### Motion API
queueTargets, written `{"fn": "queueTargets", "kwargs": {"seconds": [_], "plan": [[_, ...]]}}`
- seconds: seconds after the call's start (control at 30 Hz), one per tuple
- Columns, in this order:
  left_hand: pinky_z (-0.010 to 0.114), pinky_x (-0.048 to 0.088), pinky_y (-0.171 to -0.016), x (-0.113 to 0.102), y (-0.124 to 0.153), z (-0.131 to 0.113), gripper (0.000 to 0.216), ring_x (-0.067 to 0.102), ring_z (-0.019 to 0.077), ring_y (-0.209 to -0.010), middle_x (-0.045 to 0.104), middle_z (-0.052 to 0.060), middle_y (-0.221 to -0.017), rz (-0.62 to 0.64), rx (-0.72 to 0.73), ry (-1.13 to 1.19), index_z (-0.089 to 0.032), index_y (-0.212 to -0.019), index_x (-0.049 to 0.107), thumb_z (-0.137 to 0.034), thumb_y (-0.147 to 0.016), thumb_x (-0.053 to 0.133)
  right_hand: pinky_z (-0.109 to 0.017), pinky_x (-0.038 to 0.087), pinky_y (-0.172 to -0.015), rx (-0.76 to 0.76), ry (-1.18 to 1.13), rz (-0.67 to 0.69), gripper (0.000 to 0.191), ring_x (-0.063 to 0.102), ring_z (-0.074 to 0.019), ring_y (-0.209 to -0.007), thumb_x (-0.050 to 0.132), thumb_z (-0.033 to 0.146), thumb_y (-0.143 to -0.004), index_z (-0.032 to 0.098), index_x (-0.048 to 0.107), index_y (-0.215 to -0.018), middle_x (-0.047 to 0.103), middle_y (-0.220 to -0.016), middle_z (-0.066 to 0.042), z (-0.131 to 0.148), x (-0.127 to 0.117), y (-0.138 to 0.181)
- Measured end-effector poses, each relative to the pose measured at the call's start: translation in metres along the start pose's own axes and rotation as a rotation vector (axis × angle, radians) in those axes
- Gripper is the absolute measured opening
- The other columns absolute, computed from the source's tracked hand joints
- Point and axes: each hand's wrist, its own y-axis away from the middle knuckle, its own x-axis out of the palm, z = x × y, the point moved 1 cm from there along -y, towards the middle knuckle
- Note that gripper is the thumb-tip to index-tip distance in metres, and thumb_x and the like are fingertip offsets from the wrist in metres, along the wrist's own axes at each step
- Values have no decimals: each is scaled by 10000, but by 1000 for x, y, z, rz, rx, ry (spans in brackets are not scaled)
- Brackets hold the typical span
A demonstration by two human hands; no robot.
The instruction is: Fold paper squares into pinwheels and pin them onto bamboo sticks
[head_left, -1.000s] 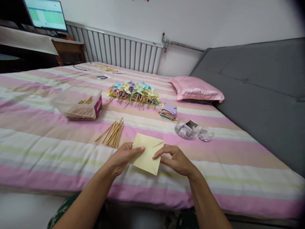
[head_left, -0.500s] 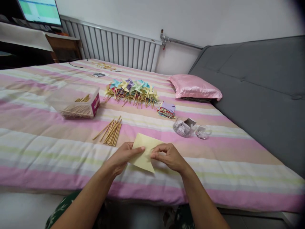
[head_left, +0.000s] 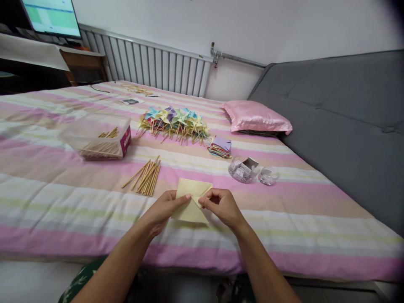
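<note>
Head view: left hand (head_left: 164, 207) clamped on yellow paper (head_left: 190, 212), right hand (head_left: 222, 206) pinching its corner folded toward middle; paper above bed (head_left: 299, 235), sticks (head_left: 148, 177) nearby.

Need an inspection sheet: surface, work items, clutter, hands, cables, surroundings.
Surface: striped bedspread, lightly creased.
Work items: yellow paper in hand; loose sticks, stick tub, pinwheels, paper stack, two clear containers.
Clutter: pink pillow; dark flat item, unidentified.
Hands: left hand grips the yellow paper's left side, thumb on top; right hand pinches a folded flap.
Cables: thin black cord, back left of the bedspread.
Surroundings: radiator, lit monitor, grey headboard.
</note>
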Motion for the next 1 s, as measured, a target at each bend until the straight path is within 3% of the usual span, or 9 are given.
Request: {"fn": "queueTargets", "kwargs": {"seconds": [0.43,0.73,1.0], "plan": [[255,469,-627,-2,-1,3,353,639,188,-672,723,98,-766,-6,69,-81,-92,-920,710,-328,-659,724,-237,455,-560,2,32,-23,194,594,-147,-599,662,334,-711,166,611,-627,652,-648,-40,-2,2,1],[251,470,-593,1,-2,6,428,638,194,-674,724,110,-835,-124,118,-145,-78,-944,702,-320,-597,764,-209,405,-506,-19,126,-37,205,544,-119,-552,653,327,-712,157,593,-614,617,-606,-24,-1,5,1],[259,468,-580,0,-5,9,415,639,204,-651,719,114,-778,-193,125,-138,-61,-879,707,-307,-554,787,-200,373,-475,-41,179,-92,208,495,-98,-515,653,329,-713,158,570,-628,568,-574,-2,-2,8,2]]}}
